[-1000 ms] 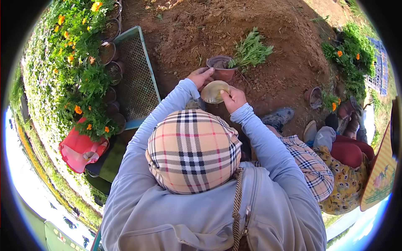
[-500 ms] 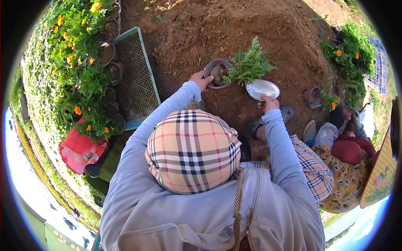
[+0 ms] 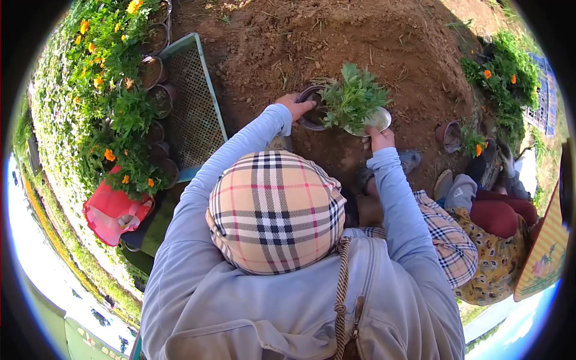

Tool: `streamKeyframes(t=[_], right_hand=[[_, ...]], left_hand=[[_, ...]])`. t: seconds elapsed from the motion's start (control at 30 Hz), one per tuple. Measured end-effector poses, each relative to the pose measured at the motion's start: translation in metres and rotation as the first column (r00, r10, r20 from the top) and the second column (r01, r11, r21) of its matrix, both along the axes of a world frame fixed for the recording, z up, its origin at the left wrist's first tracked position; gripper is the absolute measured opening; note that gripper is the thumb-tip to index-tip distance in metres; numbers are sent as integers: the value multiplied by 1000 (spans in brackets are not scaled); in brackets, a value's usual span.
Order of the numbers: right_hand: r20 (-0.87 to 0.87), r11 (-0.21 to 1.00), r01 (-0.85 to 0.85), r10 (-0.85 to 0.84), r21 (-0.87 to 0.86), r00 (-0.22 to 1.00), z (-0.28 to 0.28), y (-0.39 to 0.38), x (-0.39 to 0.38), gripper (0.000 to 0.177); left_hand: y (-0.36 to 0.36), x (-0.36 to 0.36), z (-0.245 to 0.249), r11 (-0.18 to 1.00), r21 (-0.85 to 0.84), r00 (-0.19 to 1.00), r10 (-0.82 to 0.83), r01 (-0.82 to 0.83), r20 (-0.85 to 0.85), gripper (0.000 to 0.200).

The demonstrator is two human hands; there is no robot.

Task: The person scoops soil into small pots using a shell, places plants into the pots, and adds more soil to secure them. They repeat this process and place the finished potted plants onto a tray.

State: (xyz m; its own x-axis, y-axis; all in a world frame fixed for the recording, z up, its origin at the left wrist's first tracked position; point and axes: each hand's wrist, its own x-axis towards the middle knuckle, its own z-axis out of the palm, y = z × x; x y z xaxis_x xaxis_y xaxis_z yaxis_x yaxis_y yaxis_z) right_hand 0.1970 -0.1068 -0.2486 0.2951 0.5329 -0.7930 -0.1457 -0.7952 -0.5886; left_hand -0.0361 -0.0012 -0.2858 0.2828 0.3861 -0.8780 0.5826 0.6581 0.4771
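1. The left hand (image 3: pixel 298 107) grasps the left rim of a brown pot (image 3: pixel 305 98), its thumb lapping over the edge; it had the same grip half a second ago.
2. The pot stands on the reddish soil (image 3: pixel 258 66) in front of the person, its opening dark and partly covered by leaves.
3. The leafy plant (image 3: pixel 354 99) stands at the pot's right side; half a second ago its foliage leaned further right, and now it sits more upright.
4. The right hand (image 3: pixel 379 139) grips the pale shallow dish (image 3: pixel 379 120), thumb on its upper face.
5. A second ago the dish was close to the left hand; half a second ago its whole shiny face showed right of the plant. Now leaves hide its left part.
6. The mesh crate (image 3: pixel 186 102) lies at the left, unchanged.
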Motion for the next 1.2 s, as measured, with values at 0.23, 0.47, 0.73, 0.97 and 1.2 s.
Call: streamKeyframes(t=[0.23,0.47,0.73,0.97,1.2], right_hand=[[-124,941,153,-120,302,985,-27,-9,-1,24],[-67,991,104,-98,88,993,-5,7,-9,17],[-172,963,266,-269,-42,948,-47,11,19,16],[-260,831,534,-556,-155,789,-76,81,48,12],[-289,862,506,-485,-2,825,-59,110,62,9]], left_hand=[[-27,-12,-17,934,351,989,16,-67,147,40],[-10,-36,-48,930,349,992,-123,115,1,30],[-32,-44,-86,275,861,879,-352,427,-323,27],[-31,-19,-75,56,558,450,-659,828,-603,34],[-28,-12,-64,661,742,959,-267,114,91,36]])
